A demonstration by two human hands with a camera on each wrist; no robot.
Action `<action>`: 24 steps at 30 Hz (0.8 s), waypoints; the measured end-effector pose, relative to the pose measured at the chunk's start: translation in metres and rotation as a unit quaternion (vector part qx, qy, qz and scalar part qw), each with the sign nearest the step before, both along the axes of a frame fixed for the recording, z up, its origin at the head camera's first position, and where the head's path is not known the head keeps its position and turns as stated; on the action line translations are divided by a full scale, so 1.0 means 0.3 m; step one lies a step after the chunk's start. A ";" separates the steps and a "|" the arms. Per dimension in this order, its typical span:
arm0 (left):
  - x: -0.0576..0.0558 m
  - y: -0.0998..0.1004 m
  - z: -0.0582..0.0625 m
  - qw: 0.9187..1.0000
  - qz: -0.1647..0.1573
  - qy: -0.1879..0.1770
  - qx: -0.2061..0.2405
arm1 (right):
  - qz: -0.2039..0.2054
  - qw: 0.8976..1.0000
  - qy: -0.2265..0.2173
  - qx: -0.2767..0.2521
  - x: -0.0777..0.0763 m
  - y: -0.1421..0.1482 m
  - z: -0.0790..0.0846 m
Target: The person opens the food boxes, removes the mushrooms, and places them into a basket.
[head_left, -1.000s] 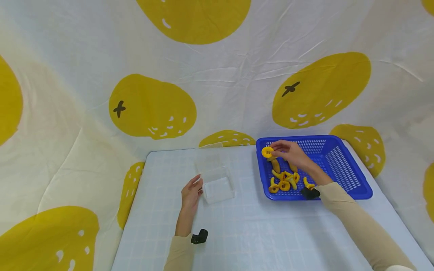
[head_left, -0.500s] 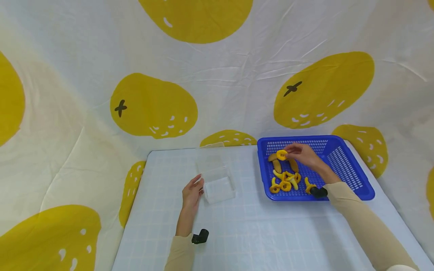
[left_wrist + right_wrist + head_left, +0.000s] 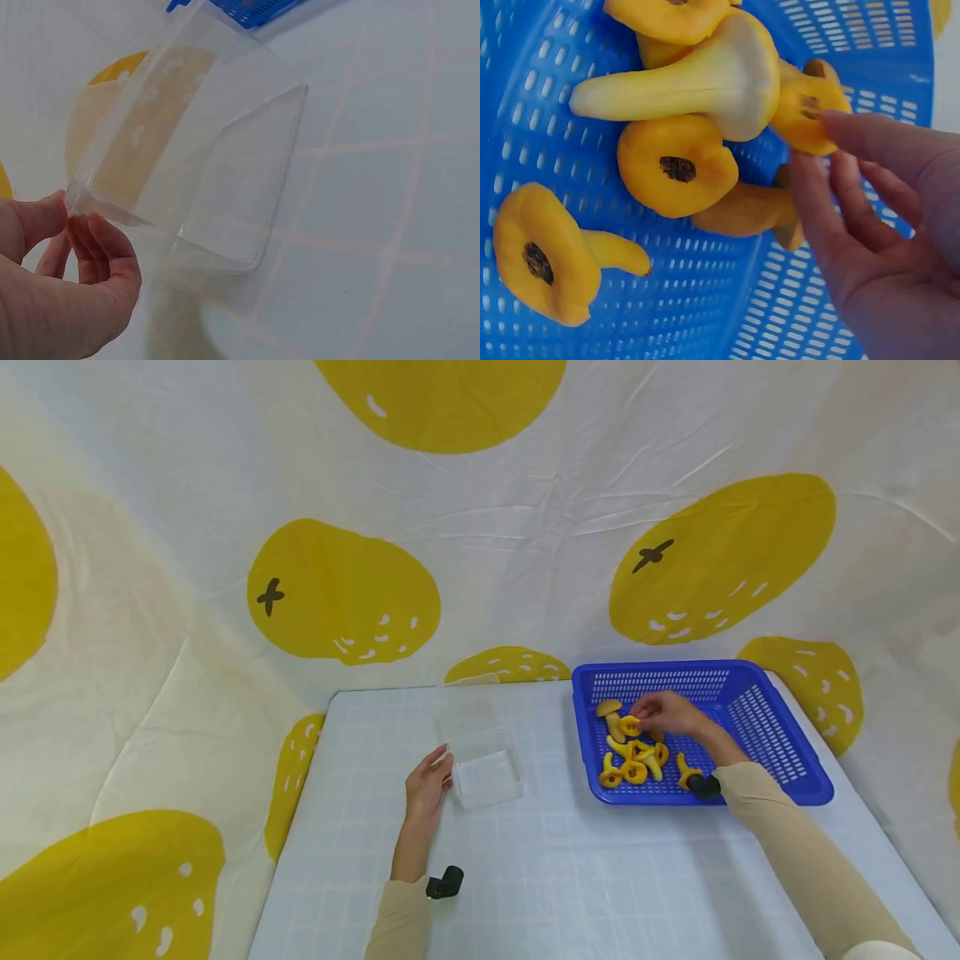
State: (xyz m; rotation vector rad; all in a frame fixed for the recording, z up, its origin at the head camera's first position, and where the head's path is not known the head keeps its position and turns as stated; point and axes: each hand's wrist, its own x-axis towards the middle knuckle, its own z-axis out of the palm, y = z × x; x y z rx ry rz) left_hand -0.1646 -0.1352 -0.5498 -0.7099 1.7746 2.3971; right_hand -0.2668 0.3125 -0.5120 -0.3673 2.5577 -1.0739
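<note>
My left hand pinches the near-left rim of a clear plastic container, with its hinged lid lying open behind it. In the left wrist view the container stands tilted on the tablecloth. Over the left half of a blue perforated basket, my right hand holds a yellow chanterelle mushroom by its cap, between thumb and fingers. Several more yellow chanterelles lie below it in the basket. A brown-capped mushroom lies by the left wall, and another brown one is partly hidden.
A pale checked cloth covers the table. Behind it hangs a white curtain with large yellow fruit prints. The basket stands near the table's back right edge, to the right of the container.
My right hand has moved right and then down with the chanterelle, from the basket's left rim to among the other mushrooms. My left hand stays on the container.
</note>
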 end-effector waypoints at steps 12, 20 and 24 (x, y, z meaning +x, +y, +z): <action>-0.022 0.019 -0.053 1.000 0.021 0.002 0.001 | 0.044 0.999 0.005 0.017 0.028 0.003 0.032; -0.030 -0.011 -0.033 0.999 0.029 0.002 0.017 | 0.007 0.999 0.042 0.024 0.060 -0.008 0.078; -0.033 -0.027 -0.011 1.000 0.030 0.006 0.002 | -0.026 0.997 0.074 0.017 0.089 -0.002 0.096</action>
